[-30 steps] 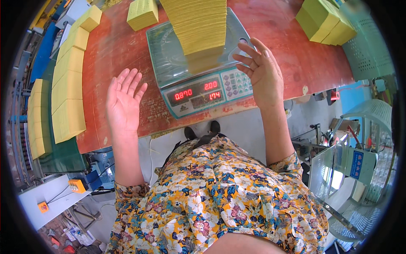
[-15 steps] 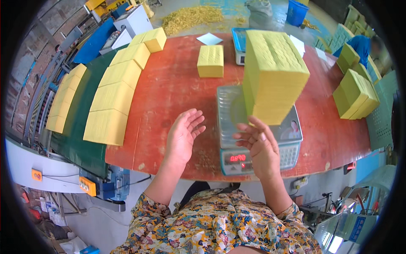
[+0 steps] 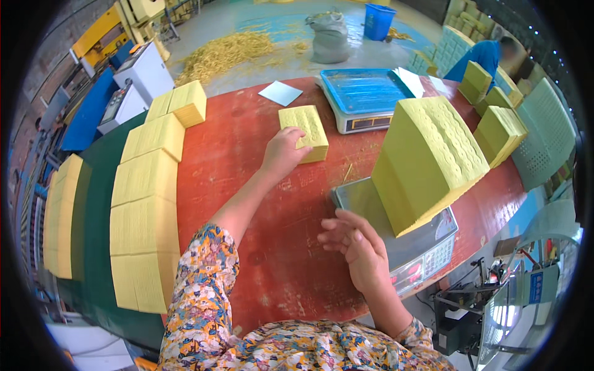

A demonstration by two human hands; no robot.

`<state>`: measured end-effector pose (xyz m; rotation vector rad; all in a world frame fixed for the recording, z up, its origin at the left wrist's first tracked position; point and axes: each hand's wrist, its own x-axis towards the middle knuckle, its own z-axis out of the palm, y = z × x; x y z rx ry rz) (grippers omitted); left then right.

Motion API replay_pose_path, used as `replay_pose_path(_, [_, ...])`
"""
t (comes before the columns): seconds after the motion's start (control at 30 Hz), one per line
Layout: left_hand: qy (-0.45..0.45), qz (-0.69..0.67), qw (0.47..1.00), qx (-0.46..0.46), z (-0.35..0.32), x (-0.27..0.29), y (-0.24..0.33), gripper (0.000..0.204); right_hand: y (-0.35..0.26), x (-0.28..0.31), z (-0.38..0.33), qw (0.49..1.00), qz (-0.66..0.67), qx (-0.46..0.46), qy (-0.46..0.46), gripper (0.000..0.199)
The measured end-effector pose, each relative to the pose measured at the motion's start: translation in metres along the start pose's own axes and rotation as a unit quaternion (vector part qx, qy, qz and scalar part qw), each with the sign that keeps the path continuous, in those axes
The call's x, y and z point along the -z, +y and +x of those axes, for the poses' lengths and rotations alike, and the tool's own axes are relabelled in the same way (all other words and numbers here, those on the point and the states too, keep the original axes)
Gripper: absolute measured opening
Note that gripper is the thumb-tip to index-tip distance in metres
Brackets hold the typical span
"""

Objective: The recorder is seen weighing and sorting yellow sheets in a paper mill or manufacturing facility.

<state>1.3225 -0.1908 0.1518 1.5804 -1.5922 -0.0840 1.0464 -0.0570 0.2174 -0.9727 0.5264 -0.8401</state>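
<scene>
My left hand (image 3: pixel 285 149) reaches far over the red table and grips the near-left part of a small stack of yellow paper (image 3: pixel 308 117), its fingers bent over the top. My right hand (image 3: pixel 359 247) holds nothing; its fingers are loosely curled and apart, in front of the near scale. On the metal plate of that weighing scale (image 3: pixel 359 201) stands a tall yellow paper stack (image 3: pixel 408 167) with rows of wavy cut marks on top. Its lit display is partly hidden beside my right wrist.
A second scale with a blue tray (image 3: pixel 359 89) sits at the far side, by a pale sheet (image 3: pixel 280 93). Yellow stacks line the left (image 3: pixel 145 179) and stand at the right (image 3: pixel 500 133). A co-worker in blue (image 3: pixel 479 59) bends beyond the table's far right.
My left hand has moved forward onto the small stack. My right hand has shifted slightly left and down. The view has turned, so the table appears lower.
</scene>
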Motion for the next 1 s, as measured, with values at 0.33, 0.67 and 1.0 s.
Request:
replay_pose_path(0.33, [-0.061, 0.105, 0.988, -0.090, 0.018, -0.012, -0.024, 0.021, 0.019, 0.001, -0.006, 0.998, -0.015, -0.054, 0.021, 0.038])
replay_pose_path(0.67, [-0.049, 0.109, 0.989, -0.089, 0.014, -0.016, -0.027, 0.011, 0.016, 0.001, -0.019, 0.994, -0.039, -0.104, 0.014, 0.033])
replay_pose_path(1.0, [0.047, 0.080, 0.992, -0.084, 0.011, 0.009, -0.003, 0.011, 0.011, -0.003, -0.037, 0.992, -0.037, -0.103, 0.057, 0.035])
